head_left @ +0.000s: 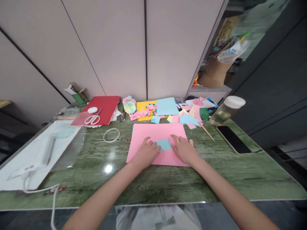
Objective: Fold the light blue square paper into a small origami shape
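Note:
A sheet of pink paper (158, 129) lies flat near the middle of the table, with a small light blue paper (164, 145) on top of it. My left hand (148, 154) rests on the pink sheet, its curled fingers holding the left end of the blue paper. On the opposite side, my right hand (184, 149) has bent fingers on the right end, with the index finger reaching forward. Both ends of the blue paper are partly hidden under the fingers.
Paper scraps (189, 119) and a light blue sheet (167, 106) lie behind. Scissors (92, 119) rest on a red folder (105, 108). A lidded cup (224, 111), a phone (233, 139) and a wooden stick (206, 131) are at right; a white corded device (39, 156) is at left.

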`<move>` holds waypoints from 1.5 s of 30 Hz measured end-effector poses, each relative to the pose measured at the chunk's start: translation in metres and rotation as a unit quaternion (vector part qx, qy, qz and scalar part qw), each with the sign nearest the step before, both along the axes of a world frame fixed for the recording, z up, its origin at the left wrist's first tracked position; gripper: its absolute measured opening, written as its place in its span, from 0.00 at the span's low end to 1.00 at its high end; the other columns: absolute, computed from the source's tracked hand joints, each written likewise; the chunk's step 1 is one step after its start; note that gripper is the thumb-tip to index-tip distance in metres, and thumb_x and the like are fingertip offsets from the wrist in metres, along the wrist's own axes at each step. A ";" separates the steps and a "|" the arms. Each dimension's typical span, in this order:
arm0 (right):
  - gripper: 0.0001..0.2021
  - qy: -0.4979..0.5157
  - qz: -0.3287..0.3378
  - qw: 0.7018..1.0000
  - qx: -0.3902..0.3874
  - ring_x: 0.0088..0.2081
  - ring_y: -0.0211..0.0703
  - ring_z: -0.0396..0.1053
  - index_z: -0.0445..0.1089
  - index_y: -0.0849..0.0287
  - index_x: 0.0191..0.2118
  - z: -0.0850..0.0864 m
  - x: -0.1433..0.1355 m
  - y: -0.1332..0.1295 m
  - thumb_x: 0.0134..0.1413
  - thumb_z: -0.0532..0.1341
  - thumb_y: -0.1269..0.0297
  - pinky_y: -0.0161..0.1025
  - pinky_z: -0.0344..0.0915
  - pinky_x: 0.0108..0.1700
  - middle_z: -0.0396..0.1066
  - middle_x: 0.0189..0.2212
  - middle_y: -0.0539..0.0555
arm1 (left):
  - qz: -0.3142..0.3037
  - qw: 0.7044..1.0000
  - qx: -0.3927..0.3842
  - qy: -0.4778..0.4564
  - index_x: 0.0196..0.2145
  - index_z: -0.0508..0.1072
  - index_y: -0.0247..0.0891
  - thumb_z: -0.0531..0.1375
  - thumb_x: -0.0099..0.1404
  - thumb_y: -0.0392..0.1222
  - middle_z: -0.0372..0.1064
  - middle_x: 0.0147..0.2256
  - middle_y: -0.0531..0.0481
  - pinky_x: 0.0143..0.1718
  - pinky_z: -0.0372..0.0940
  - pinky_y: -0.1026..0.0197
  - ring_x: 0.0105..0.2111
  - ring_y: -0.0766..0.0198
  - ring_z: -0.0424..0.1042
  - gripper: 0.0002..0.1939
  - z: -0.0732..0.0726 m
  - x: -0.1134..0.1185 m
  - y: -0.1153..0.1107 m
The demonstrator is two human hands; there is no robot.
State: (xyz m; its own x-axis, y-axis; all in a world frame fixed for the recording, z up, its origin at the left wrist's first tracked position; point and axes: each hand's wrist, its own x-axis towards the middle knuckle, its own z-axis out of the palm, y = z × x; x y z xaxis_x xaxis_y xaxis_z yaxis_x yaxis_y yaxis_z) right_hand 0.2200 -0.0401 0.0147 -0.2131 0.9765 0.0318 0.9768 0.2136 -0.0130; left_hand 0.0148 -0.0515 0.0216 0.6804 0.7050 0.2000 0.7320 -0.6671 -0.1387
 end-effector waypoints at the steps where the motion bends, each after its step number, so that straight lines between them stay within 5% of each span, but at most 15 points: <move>1: 0.21 0.008 0.005 1.000 -0.009 0.44 0.48 0.60 0.48 0.53 0.56 0.001 0.001 0.001 0.57 0.47 0.57 0.43 0.46 0.41 0.64 0.41 0.58 | -0.003 1.000 -0.002 0.008 0.34 0.66 0.36 0.49 0.63 0.39 0.65 0.30 0.46 0.50 0.49 0.48 0.35 0.60 0.66 0.08 0.000 0.003 0.001; 8: 0.14 0.099 0.096 0.990 -0.012 0.44 0.42 0.60 0.60 0.53 0.48 0.015 -0.008 0.005 0.56 0.49 0.60 0.39 0.50 0.42 0.62 0.41 0.55 | -0.033 0.998 -0.009 0.054 0.32 0.68 0.31 0.51 0.59 0.30 0.68 0.28 0.43 0.45 0.55 0.51 0.30 0.60 0.69 0.07 -0.001 0.015 0.004; 13: 0.08 0.194 0.183 0.963 0.028 0.41 0.39 0.61 0.67 0.54 0.36 0.039 -0.023 0.013 0.55 0.52 0.64 0.38 0.52 0.42 0.67 0.35 0.51 | 0.100 0.987 -0.043 -0.116 0.33 0.67 0.35 0.49 0.61 0.36 0.70 0.28 0.47 0.36 0.60 0.58 0.30 0.60 0.69 0.07 0.023 0.008 0.014; 17: 0.08 0.283 0.202 0.937 -0.023 0.33 0.38 0.63 0.69 0.56 0.31 0.053 -0.025 0.017 0.53 0.53 0.65 0.37 0.54 0.40 0.69 0.28 0.49 | 0.105 0.940 -0.166 -0.280 0.35 0.67 0.40 0.51 0.61 0.43 0.70 0.30 0.52 0.31 0.59 0.64 0.30 0.64 0.69 0.08 0.036 0.000 0.015; 24: 0.07 0.400 0.189 0.882 -0.163 0.29 0.36 0.61 0.66 0.59 0.24 0.041 -0.018 0.018 0.47 0.53 0.69 0.32 0.55 0.33 0.65 0.22 0.47 | 0.034 0.829 -0.359 -0.429 0.26 0.69 0.36 0.53 0.58 0.42 0.67 0.26 0.54 0.33 0.59 0.67 0.29 0.67 0.65 0.09 0.025 0.001 0.015; 31: 0.06 0.467 0.148 0.838 -0.239 0.25 0.35 0.57 0.61 0.60 0.18 0.039 0.022 0.038 0.41 0.54 0.70 0.33 0.52 0.28 0.59 0.18 0.47 | 0.105 0.723 -0.435 -0.526 0.22 0.69 0.33 0.59 0.51 0.43 0.62 0.21 0.54 0.24 0.54 0.68 0.23 0.69 0.59 0.09 0.028 -0.025 0.028; 37: 0.08 0.573 0.140 0.774 -0.232 0.33 0.39 0.61 0.67 0.58 0.33 0.047 0.012 0.029 0.47 0.57 0.61 0.36 0.56 0.36 0.65 0.30 0.51 | 0.139 0.607 -0.488 -0.612 0.20 0.69 0.34 0.61 0.47 0.43 0.60 0.20 0.56 0.24 0.50 0.67 0.22 0.70 0.57 0.09 0.023 -0.024 0.027; 40: 0.08 0.607 0.149 0.726 -0.286 0.31 0.38 0.60 0.64 0.57 0.32 0.046 -0.009 0.016 0.49 0.56 0.58 0.35 0.55 0.34 0.62 0.26 0.48 | 0.134 0.592 -0.490 -0.626 0.20 0.68 0.34 0.62 0.48 0.42 0.60 0.20 0.57 0.24 0.49 0.67 0.21 0.71 0.57 0.09 0.018 -0.017 0.023; 45: 0.12 0.636 0.093 0.721 -0.259 0.23 0.32 0.50 0.59 0.60 0.20 0.034 -0.021 0.008 0.46 0.59 0.60 0.33 0.47 0.26 0.51 0.18 0.45 | 0.110 0.624 -0.475 -0.610 0.21 0.69 0.34 0.61 0.49 0.41 0.61 0.20 0.56 0.25 0.50 0.67 0.23 0.71 0.58 0.08 0.021 -0.013 0.018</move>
State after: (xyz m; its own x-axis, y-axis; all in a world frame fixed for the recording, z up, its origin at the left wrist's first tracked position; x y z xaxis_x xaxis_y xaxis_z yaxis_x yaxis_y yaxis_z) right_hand 0.1991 -0.0321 0.0489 -0.4616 0.8862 -0.0409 0.0588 -0.0154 -0.9981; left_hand 0.0022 -0.0335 0.0425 0.2962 0.9494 -0.1044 -0.0060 0.1112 0.9938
